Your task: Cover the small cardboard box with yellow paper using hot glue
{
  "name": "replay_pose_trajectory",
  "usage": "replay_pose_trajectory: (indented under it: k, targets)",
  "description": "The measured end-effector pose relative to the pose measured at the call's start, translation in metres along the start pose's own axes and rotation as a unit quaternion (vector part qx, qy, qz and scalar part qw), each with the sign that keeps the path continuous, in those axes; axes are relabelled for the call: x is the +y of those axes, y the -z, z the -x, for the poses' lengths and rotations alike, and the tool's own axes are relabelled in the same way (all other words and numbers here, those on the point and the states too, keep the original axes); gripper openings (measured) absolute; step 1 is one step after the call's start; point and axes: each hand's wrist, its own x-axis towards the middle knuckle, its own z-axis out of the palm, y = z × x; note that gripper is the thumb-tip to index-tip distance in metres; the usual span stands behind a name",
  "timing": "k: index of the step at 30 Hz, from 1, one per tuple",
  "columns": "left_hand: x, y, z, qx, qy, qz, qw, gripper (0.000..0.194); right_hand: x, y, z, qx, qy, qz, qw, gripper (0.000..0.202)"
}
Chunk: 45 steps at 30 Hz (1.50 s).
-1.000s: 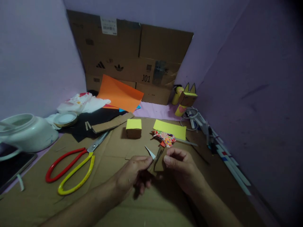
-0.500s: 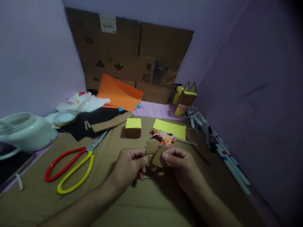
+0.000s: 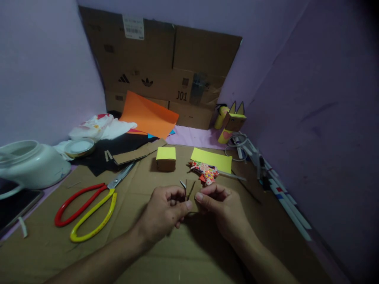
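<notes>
Since the earlier frame, both hands have drawn closer together and the small cardboard piece [image 3: 191, 190] has been folded narrower, its faces now near edge-on to the camera. Left hand [image 3: 164, 211]: fingers curled, thumb and forefinger pinched on the left side of the piece. Right hand [image 3: 220, 207]: fingers curled, thumb tip pressed to the right side of the piece. Both forearms enter from the lower edge and converge above the cardboard sheet [image 3: 142, 244]. The piece is held just above the sheet, near the patterned object [image 3: 205, 171]. Red-and-yellow scissors [image 3: 89, 207] lie well apart to the left.
</notes>
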Motion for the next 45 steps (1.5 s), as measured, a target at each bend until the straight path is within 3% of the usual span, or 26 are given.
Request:
replay_pose_trajectory:
  k: [7,11,15,19,27,33,45]
  targets:
    - [-0.003,-0.002,-0.001,0.003,-0.008,-0.007,1.000,0.018,0.001,-0.002,0.003,0.012,0.015,0.024,1.000,0.025]
    - [-0.006,0.001,-0.006,0.007,0.025,0.049,0.998,0.021,0.000,-0.004,0.003,-0.015,0.004,-0.040,0.999,0.024]
    - [-0.003,0.004,-0.008,0.026,0.053,0.115,0.992,0.020,-0.005,-0.004,0.000,-0.049,-0.067,-0.137,0.987,0.024]
    - [0.000,0.006,-0.008,0.015,0.062,0.121,0.991,0.020,-0.009,-0.003,0.000,-0.065,-0.119,-0.157,0.978,0.024]
    - [-0.005,0.006,-0.009,0.022,0.069,0.102,0.992,0.026,-0.006,-0.004,0.003,-0.132,-0.117,-0.074,0.982,0.024]
    - [-0.008,0.005,-0.009,0.010,0.106,0.117,0.987,0.026,-0.007,-0.004,0.001,-0.120,-0.141,-0.077,0.980,0.027]
    - [-0.006,0.005,-0.009,0.001,0.109,0.112,0.988,0.024,-0.006,-0.002,-0.001,-0.119,-0.150,-0.077,0.978,0.027]
